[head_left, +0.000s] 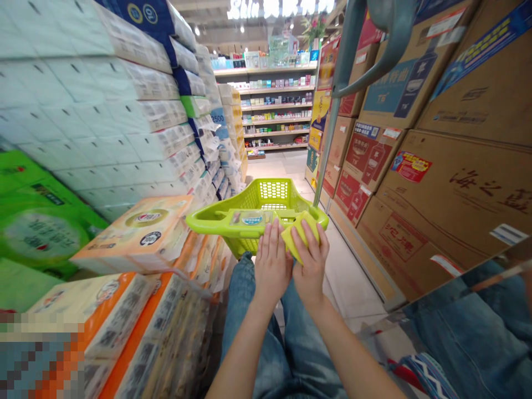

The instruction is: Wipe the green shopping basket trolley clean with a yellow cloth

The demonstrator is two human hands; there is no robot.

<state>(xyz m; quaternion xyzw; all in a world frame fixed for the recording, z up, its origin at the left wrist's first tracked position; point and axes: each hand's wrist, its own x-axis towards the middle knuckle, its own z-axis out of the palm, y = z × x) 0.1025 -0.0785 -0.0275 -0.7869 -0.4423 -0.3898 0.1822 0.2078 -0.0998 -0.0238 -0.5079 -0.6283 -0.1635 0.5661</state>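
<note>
A yellow-green shopping basket [199,223] with lattice walls stands in front of me, above my knees. Along its near edge runs a flat bar with a small label [251,220]. My right hand [310,257] presses a folded yellow cloth [287,237] against the right part of that edge, its fingers spread over the cloth. Beside it, my left hand [272,257] lies on the near edge with fingers stretched out straight and close together. Its fingertips are near the label, and the palm side is hidden. A grey upright pole [328,144] rises at the basket's right corner.
Stacked tissue packs [137,221] line the left, close to the basket. Cardboard cartons [461,183] are piled along the right. A grey curved handle [374,77] hangs at upper right. Shelves of small goods [276,105] stand at the aisle's far end, beyond the tiled floor [286,162].
</note>
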